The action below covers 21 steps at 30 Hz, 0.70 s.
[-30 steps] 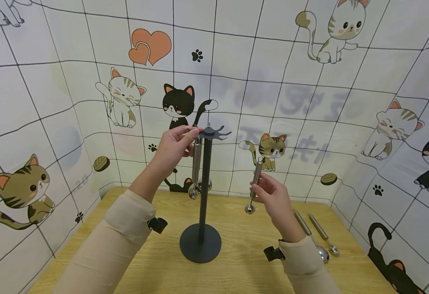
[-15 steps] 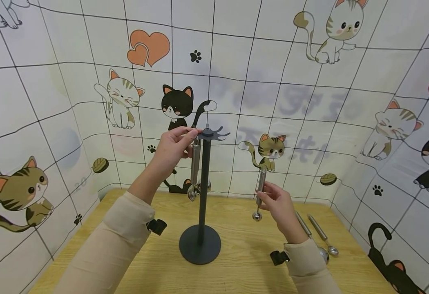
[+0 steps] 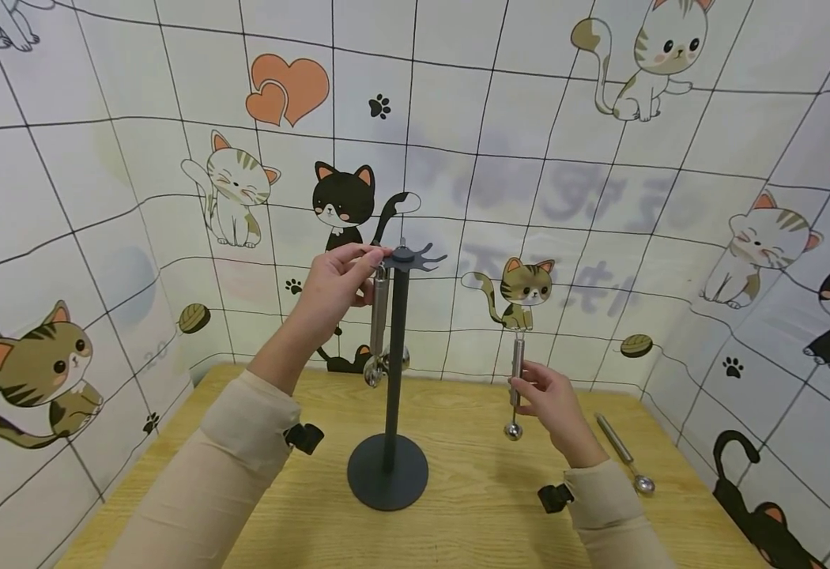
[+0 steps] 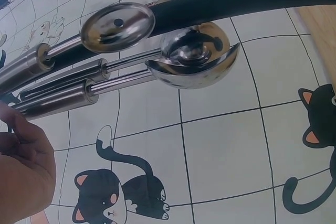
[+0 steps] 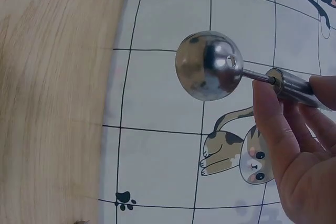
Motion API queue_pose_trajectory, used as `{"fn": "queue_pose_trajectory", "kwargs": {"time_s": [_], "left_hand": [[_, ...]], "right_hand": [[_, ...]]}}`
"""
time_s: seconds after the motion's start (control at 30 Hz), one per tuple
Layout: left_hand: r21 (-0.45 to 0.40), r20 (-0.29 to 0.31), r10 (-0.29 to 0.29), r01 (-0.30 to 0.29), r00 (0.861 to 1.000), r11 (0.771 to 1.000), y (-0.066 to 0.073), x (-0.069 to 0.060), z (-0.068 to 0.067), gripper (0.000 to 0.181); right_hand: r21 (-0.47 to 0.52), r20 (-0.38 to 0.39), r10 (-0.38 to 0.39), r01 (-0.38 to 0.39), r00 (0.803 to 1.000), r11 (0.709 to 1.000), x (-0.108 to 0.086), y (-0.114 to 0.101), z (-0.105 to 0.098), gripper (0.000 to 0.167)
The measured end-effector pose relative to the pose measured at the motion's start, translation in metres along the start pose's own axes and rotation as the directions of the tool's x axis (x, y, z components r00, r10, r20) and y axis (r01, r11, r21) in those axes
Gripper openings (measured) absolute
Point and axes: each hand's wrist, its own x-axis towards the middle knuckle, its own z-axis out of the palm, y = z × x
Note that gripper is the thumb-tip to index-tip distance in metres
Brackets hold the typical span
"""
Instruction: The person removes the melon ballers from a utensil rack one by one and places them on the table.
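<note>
Black stand (image 3: pixel 394 387) overlapping hung utensils (image 3: pixel 379 312), left fingers (image 3: pixel 365 266) pinching it, right fingers (image 5: pixel 270 106) gripping scoop (image 5: pixel 210 66), spoon (image 3: pixel 616 441) nearby

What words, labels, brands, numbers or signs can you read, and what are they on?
Left wall: faint mark, possibly "20", too blurred to confirm.
Back wall: faint characters, too blurred to read.
Held utensil, hanging utensils, loose utensil, stand: no readable text.

From head height, one camera looks forward and down across the tabletop (image 3: pixel 468 506) to the cat-print wall (image 3: pixel 450 103). The left-wrist view, sideways and close, faces hanging scoops (image 4: pixel 123 32) and a dark stand (image 4: pixel 247 3); the right-wrist view closely faces another scoop (image 5: pixel 209 66). The head view shares all these, from farther off.
</note>
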Motion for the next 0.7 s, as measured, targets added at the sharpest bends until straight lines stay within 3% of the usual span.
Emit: {"fn": "queue_pose_trajectory", "kwargs": {"time_s": [0.37, 0.7], "left_hand": [[0.000, -0.005, -0.001, 0.001, 1.000, 1.000, 0.001, 0.001, 0.000, 0.032], [0.009, -0.008, 0.000, 0.001, 1.000, 1.000, 0.000, 0.001, -0.001, 0.032]], "right_hand": [[-0.006, 0.046, 0.105, -0.105, 0.993, 0.994, 0.010, 0.031, -0.019, 0.059], [-0.031, 0.093, 0.140, -0.137, 0.986, 0.990, 0.015, 0.056, -0.034, 0.052]]}}
